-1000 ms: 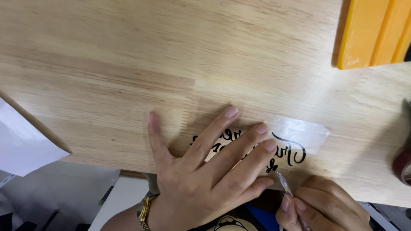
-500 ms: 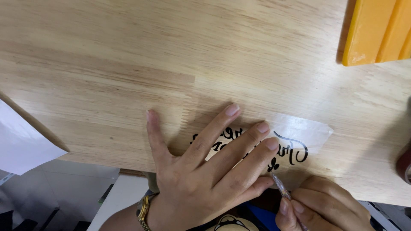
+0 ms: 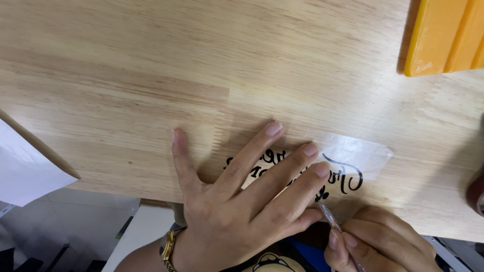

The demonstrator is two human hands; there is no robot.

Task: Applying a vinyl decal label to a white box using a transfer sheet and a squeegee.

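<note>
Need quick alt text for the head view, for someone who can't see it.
A left hand presses flat on a clear sheet with black script lettering on a wooden table, while the right hand holds a thin pointed tool at its edge.

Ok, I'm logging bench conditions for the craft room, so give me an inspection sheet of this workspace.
Surface: pale wooden table, clean.
Job's things: clear sticker sheet with black script lettering, flat on the wood; thin pen-like tool.
Clutter: orange plastic block at far corner; white paper off the table edge.
Grippers: left hand spread flat on the sheet, gold watch on wrist; right hand grips the tool.
Cables: nothing seen.
Surroundings: grey floor below.
</note>
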